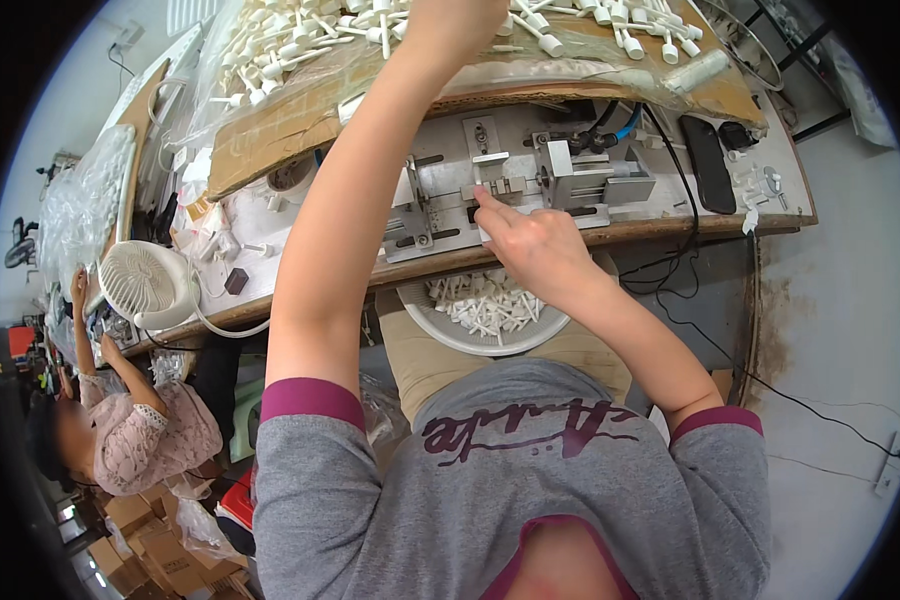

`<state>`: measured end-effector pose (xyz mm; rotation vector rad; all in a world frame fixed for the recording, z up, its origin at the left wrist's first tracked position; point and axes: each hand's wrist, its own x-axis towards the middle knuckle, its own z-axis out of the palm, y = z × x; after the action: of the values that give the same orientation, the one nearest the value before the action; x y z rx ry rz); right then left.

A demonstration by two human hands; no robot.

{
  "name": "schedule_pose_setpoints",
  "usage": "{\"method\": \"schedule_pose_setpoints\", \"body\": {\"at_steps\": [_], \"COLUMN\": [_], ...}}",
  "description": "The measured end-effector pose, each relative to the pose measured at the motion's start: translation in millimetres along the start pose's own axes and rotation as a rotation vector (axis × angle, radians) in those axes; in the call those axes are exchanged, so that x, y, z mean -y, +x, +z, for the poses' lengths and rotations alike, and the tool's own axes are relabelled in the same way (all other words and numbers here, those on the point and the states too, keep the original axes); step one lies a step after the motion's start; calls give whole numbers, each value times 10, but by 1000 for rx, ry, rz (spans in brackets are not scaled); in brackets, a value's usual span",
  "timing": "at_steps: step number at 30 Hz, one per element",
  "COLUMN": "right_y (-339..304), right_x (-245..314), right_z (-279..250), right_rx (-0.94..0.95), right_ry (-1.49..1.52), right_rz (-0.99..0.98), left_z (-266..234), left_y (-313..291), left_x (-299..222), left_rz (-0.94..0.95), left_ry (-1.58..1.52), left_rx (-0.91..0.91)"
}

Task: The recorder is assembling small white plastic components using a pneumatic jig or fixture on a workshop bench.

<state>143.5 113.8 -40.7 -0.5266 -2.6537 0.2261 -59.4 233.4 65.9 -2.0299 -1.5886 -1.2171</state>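
Note:
My left hand reaches to the top edge of the head view, over a heap of white plastic parts, each with a thin stem and a cup-like head. Its fingers are mostly cut off by the edge. At the metal fixture on the bench, my right hand has its index finger stretched to the small centre block. The other fingers are curled, and what they hold, if anything, is hidden. Below the bench edge, a white basin with small white parts in it sits at my lap.
Cardboard with plastic film carries the heap above the fixture. A black phone and cables lie to the right. To the left are a white fan and a small dark block. Another person works at the far left, near cardboard boxes.

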Motion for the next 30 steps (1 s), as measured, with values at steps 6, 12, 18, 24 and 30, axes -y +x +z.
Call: {"method": "schedule_pose_setpoints", "body": {"at_steps": [6,12,18,24,30], "right_y": [607,1721,2167,1982,1645], "right_x": [-336,-1304,-1170,-1283,-1325], "right_z": [-667,-789,-857,-925,-1156], "right_rx": [-279,-446,126,-53,-166], "right_ry": [315,-56,-232,-205,-214], "right_rz": [208,238,603,467,339], "left_z": [-891,-995,-739,-473,-432], "left_y": [-356,-1144,-1998,-2277,-2190], "left_x": [-596,-843,-1058,-996,-959], "left_rz": [-541,-384,-351,-145,-181], "left_ry": [-425,-225,-136,186,156], "left_rx": [-96,73,270,347,369]}}
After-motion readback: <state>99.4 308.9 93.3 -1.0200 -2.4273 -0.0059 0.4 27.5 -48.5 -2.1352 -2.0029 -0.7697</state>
